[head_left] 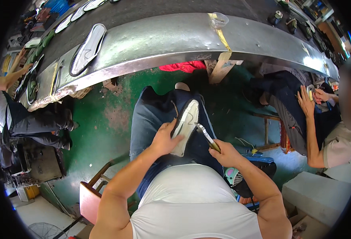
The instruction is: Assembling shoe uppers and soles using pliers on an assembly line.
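A shoe (186, 124) lies bottom up over my thighs, its pale underside marked with a dark squiggle and edged in black. My left hand (164, 139) is closed on its left side, thumb across the pale bottom. In my right hand (225, 153) is what looks like a small hammer (207, 135), with a silver shaft and head and a yellowish-green grip. The curved metal head is close to the shoe's right edge; whether it touches cannot be told. My right fingers wrap round the grip.
A metal-edged workbench (151, 40) runs across in front, carrying another pale-bottomed shoe (88, 49) and a clear plastic cup (219, 20). To the right a seated person (323, 131) works with both hands; another person (28, 115) is at the left. A wooden stool (92, 199) stands behind my left arm.
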### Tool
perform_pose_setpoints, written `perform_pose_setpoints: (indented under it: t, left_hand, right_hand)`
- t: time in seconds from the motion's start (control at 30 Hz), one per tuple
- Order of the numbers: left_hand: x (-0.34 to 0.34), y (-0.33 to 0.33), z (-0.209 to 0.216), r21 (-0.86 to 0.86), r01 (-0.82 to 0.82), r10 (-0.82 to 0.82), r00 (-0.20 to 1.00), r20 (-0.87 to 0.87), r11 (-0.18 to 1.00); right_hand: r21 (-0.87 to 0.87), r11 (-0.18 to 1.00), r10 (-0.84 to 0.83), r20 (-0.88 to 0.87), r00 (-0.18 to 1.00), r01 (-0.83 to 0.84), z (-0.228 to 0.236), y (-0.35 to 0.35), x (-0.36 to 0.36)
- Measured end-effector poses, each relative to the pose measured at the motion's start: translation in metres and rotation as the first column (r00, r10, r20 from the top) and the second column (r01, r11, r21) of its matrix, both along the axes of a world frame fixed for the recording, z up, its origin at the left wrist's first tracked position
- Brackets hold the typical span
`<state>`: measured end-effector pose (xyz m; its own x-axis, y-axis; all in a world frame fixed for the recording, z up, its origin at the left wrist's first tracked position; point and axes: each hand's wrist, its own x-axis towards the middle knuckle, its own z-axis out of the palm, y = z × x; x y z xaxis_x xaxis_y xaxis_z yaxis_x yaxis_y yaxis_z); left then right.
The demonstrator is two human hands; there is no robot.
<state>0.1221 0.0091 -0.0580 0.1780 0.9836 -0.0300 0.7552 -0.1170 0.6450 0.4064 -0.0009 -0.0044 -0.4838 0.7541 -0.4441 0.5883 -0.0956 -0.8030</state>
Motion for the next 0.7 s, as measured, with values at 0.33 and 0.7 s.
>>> perform_pose_setpoints:
  t: [0.33,0.7]
  left_hand:
    - [0.014,-0.009,0.027,0.064,-0.074,0.078,0.995,-0.065,0.995]
    - [0.011,-0.006,-0.038,-0.396,0.026,0.184,0.856,0.482,0.918]
  right_hand:
    - [-0.198,0.906,0.399,0.107,0.911,-0.373,0.036,0.056,-0.024]
    - [-0.312,0.659,0.743,0.413,0.527,-0.684,0.061,0.122,-0.047]
